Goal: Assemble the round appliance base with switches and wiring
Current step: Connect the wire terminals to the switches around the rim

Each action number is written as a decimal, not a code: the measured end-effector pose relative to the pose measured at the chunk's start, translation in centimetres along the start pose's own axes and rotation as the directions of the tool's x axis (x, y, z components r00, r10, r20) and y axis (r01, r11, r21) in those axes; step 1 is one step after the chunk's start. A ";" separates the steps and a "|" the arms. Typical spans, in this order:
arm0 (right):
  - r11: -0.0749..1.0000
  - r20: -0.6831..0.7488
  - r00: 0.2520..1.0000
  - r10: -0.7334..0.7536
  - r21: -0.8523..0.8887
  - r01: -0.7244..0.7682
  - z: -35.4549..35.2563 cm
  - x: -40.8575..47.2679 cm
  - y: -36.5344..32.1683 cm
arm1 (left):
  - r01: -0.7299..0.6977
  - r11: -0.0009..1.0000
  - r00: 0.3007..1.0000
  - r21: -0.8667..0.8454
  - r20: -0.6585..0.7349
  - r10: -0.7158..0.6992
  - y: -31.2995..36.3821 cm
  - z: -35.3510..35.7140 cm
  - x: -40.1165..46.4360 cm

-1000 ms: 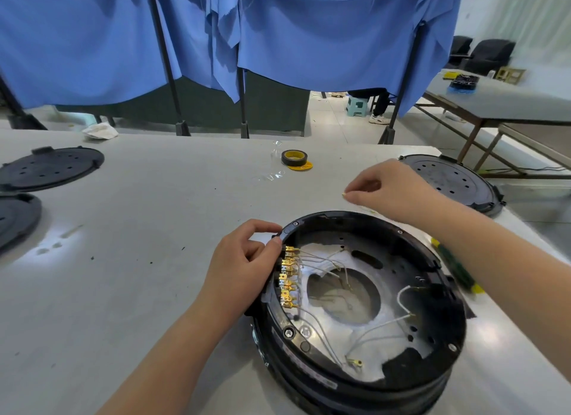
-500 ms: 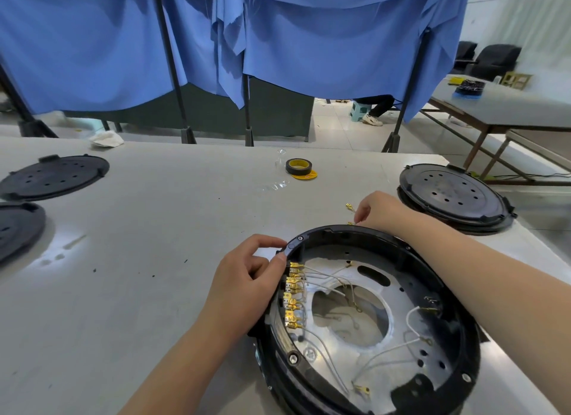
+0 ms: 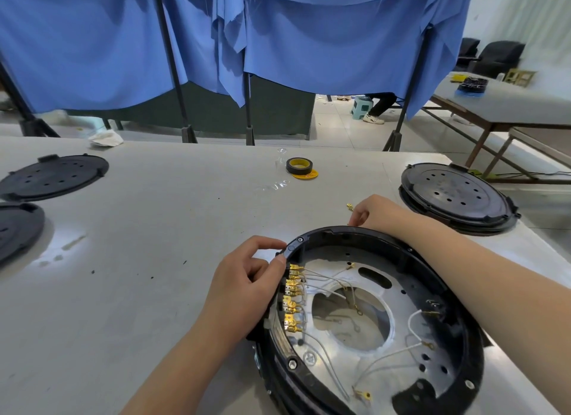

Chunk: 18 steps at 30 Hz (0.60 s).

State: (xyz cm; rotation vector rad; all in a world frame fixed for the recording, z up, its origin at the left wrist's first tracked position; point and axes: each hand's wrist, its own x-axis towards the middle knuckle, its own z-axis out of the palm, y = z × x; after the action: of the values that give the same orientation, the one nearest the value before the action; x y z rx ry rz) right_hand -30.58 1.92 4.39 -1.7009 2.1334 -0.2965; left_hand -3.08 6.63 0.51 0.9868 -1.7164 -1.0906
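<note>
On table, hands grip base rim

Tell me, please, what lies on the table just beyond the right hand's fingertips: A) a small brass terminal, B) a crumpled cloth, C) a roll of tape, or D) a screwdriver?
A: a small brass terminal lies on the table just past the right hand; the tape roll sits farther back.

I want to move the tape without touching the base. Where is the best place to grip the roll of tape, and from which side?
Probably from above: the roll of tape lies flat on the table, hole upward, so pinch across its outer wall. Bare table surrounds most of it.
</note>
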 end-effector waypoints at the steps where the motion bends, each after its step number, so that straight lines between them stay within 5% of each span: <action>1: 1.000 0.005 1.000 -0.001 -0.008 0.001 0.0 0.0 -0.1 | -0.001 1.000 1.000 0.003 -0.001 0.001 0.0 0.0 0.0; 7: 0.985 0.079 0.996 -0.033 -0.167 0.046 0.2 0.1 -0.7 | 0.005 1.000 1.000 0.010 0.001 -0.005 0.0 0.0 0.1; 18: 0.998 -0.269 0.962 -0.045 -0.044 0.034 0.1 0.0 1.2 | 0.006 1.000 1.000 0.016 0.010 -0.006 -0.1 0.1 0.1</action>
State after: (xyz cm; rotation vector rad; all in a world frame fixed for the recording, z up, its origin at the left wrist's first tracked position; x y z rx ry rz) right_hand -31.64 2.20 3.82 -1.8156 2.3104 -0.5293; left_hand -3.14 6.51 0.40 0.9986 -1.7336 -1.0888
